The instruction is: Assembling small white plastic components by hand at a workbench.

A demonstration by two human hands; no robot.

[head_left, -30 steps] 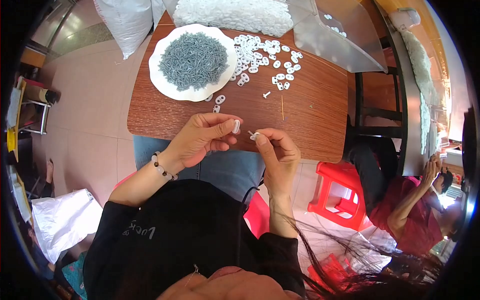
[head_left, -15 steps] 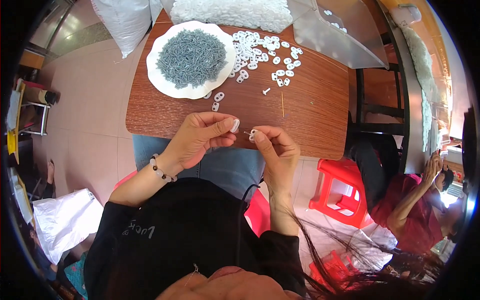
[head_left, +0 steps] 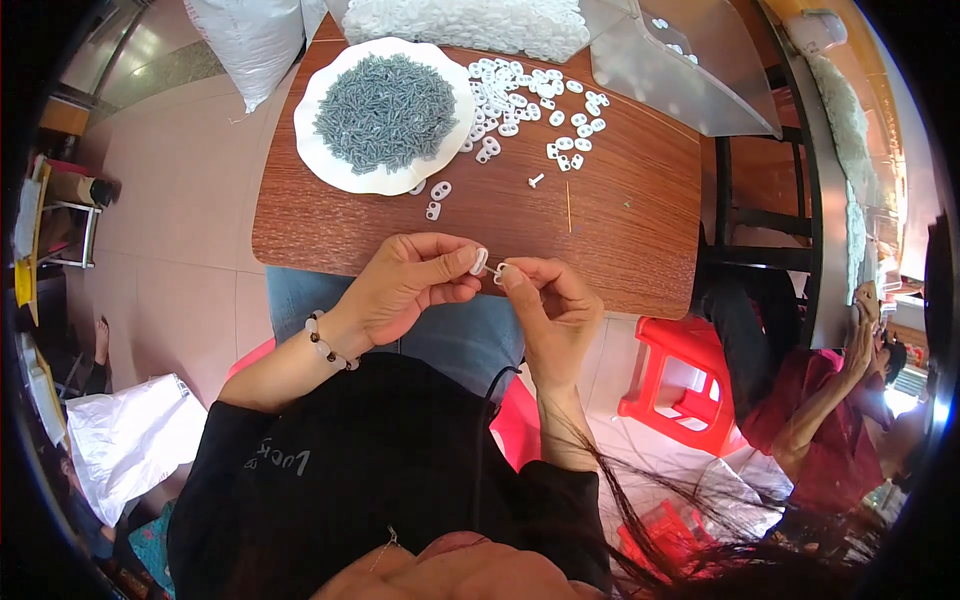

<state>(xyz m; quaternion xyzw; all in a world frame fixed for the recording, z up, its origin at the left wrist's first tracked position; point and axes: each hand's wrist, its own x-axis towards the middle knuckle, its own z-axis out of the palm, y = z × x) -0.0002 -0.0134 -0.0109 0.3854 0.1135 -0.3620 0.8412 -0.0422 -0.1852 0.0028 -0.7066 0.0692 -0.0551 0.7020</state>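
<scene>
My left hand point(head_left: 405, 282) pinches a small white plastic piece point(head_left: 480, 261) between thumb and forefinger at the near edge of the brown wooden table point(head_left: 620, 220). My right hand point(head_left: 545, 305) pinches a second white piece with a small grey screw point(head_left: 498, 269) sticking out toward the left one. The two pieces almost touch. A white plate point(head_left: 330, 170) heaped with grey screws point(head_left: 385, 110) stands at the table's far left. Loose white plastic pieces point(head_left: 520, 100) lie scattered to its right.
A big heap of white pieces point(head_left: 470, 25) and a clear plastic scoop point(head_left: 680, 75) lie at the table's far edge. A red stool point(head_left: 675, 385) stands at the right, beside a seated person in red point(head_left: 820, 420). White bags point(head_left: 120, 440) lie on the tiled floor.
My hands have come together, so the screw in the right hand now meets the white piece in the left. Nothing on the table has moved.
</scene>
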